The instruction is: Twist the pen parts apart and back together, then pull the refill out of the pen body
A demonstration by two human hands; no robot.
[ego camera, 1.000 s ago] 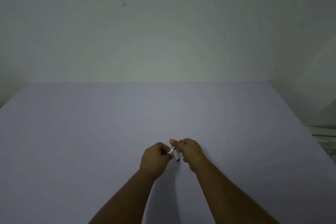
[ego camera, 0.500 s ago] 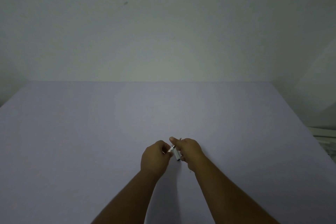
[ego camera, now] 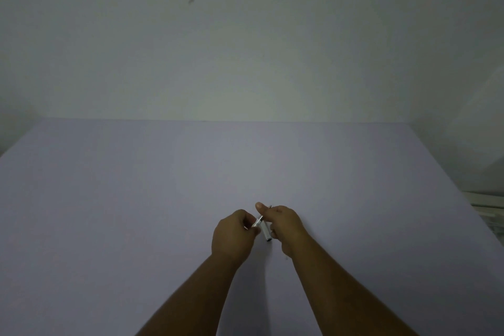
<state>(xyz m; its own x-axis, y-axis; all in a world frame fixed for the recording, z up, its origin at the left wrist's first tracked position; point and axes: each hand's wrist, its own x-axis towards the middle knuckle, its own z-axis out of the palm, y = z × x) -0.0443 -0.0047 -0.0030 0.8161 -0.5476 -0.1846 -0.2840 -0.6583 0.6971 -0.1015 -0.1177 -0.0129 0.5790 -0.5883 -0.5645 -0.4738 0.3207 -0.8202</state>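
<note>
Little has moved since the earlier frames: both hands stay at lower centre, closed on the same small white items, and the view has shifted only slightly.

Item 1. Table (ego camera: 109, 226): pale lilac, matte surface, filling the lower half of the frame from left edge to right.

Item 2. Left hand (ego camera: 231, 237): lower centre, fingers curled, pinching the lower-left end of a short white tube (ego camera: 257, 222). This piece slants up to the right, and a thin, dark-tipped stem shows at its upper end. It may be a pen part, but the dim light leaves that uncertain.

Item 3. White cap-like cylinder (ego camera: 266, 232): just right of the tube, touching or nearly touching it, slanting down to a dark end close to the table. Which hand carries it cannot be told for certain; it appears tucked under the right fingers.

Item 4. Right hand (ego camera: 283, 225): lower centre, just right of the left hand, fingers curled, thumb raised, closed on the upper end of the stem.

Handling, by judgement: both pieces look light, stiff and smooth, probably plastic, so they could slip or roll. A fingertip pinch across the barrel suits them. The thin tip looks like the delicate part and is best left untouched.

Item 5. Wall (ego camera: 245, 35): plain, greyish, filling the upper half.

Item 6. Pale stacked objects (ego camera: 488, 204): right edge, off the table, too dim to identify.
</note>
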